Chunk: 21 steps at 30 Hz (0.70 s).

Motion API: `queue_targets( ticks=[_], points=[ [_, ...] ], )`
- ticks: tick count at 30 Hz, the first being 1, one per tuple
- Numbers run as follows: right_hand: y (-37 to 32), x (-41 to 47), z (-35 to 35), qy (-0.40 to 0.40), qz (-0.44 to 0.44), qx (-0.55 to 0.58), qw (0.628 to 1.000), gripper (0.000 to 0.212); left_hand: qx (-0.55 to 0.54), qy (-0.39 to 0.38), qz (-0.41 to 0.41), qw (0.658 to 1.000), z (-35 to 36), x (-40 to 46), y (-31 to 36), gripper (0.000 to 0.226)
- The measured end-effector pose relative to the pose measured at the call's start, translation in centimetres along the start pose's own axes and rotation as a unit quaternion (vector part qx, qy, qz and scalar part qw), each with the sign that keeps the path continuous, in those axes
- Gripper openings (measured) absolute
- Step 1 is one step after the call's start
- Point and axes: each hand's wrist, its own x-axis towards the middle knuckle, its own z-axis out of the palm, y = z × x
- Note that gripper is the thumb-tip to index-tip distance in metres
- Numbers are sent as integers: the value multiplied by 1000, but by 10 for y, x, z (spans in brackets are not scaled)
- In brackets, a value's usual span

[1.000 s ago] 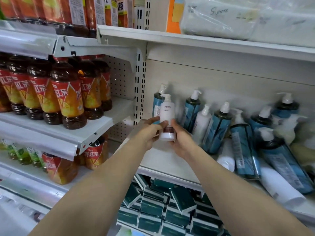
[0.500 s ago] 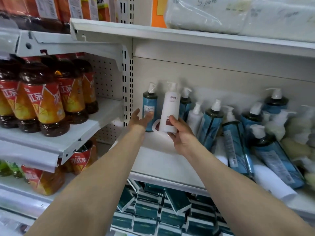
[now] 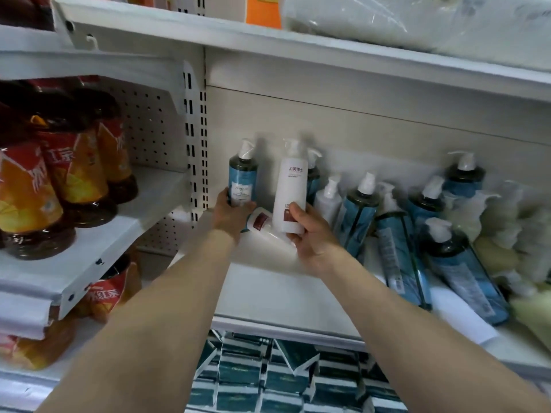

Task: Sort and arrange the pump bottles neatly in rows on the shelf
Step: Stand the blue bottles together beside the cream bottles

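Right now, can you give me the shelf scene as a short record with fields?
left hand: grips blue bottle, upright at the shelf's left end
right hand: holds white bottle, upright
lying bottle: white, on its side between the hands
right side: blue bottles leaning or fallen, unsorted
shelf: white, front part bare

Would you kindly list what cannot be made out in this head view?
- Base of the blue pump bottle: hidden by the left hand.
- White pump bottle label text: too small.
- Pale bottles at right: blurred.
- Lying white bottle: partly covered by the right hand.
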Motion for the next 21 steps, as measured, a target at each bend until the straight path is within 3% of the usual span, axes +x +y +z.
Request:
queue_targets(
  ticks=[8,15,21],
  points=[
    [-3,-11,-4,-8,4,5,1000,18,16,84,-7,996,-6,-14,4,74],
    [-7,-41,-2,-35,-1,29,999,44,-53,133,-23,989,-21,-59,19,68],
    [-23,-80,-23,-36,1,34,999,26,-76,125,-3,989,-8,-113,27,69]
  ],
)
